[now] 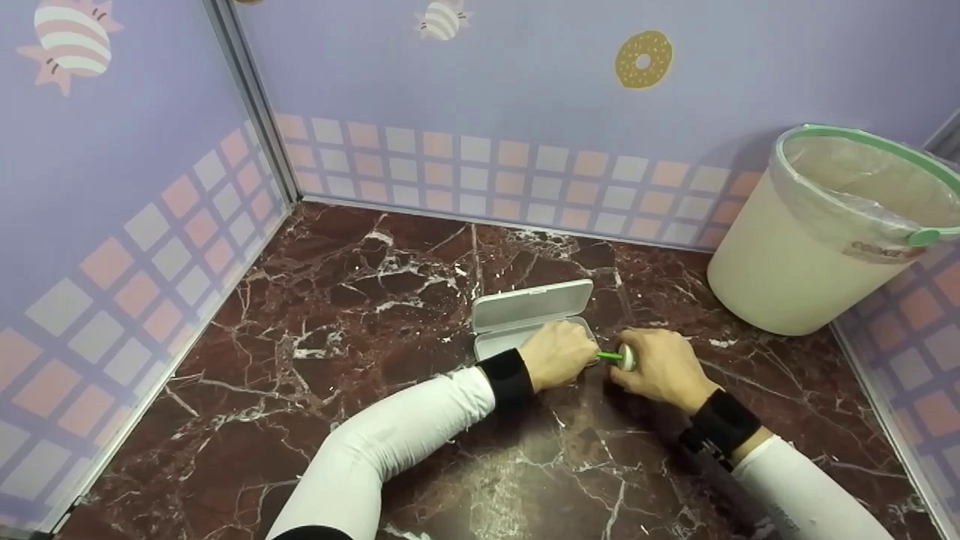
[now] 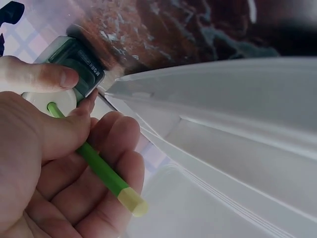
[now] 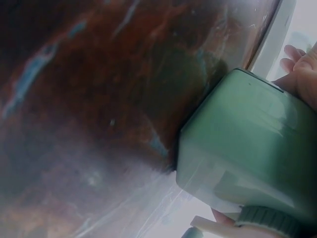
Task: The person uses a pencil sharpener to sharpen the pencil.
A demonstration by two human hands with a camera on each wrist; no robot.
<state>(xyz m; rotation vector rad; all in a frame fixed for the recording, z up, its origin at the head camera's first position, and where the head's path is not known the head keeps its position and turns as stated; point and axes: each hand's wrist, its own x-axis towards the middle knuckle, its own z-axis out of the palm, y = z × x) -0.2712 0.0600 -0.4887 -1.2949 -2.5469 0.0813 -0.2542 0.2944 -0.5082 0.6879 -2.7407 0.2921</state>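
My left hand (image 1: 559,354) pinches a green pencil (image 1: 609,355) between thumb and fingers; in the left wrist view the pencil (image 2: 101,168) has a pale yellow end angled outward. Its other end meets the round white face (image 2: 42,101) of a green sharpener (image 2: 81,69). My right hand (image 1: 664,367) grips that sharpener, its thumb (image 2: 54,77) lying over it. The right wrist view shows the green and white body of the sharpener (image 3: 247,139) close up, with a dark green knob and a pale crank arm. The pencil tip is hidden inside.
An open white case (image 1: 532,304) lies just behind my left hand, its lid raised at the back. A cream bin (image 1: 802,247) with a green rim and plastic liner stands at the right. Patterned walls enclose the dark red marbled surface (image 1: 300,420).
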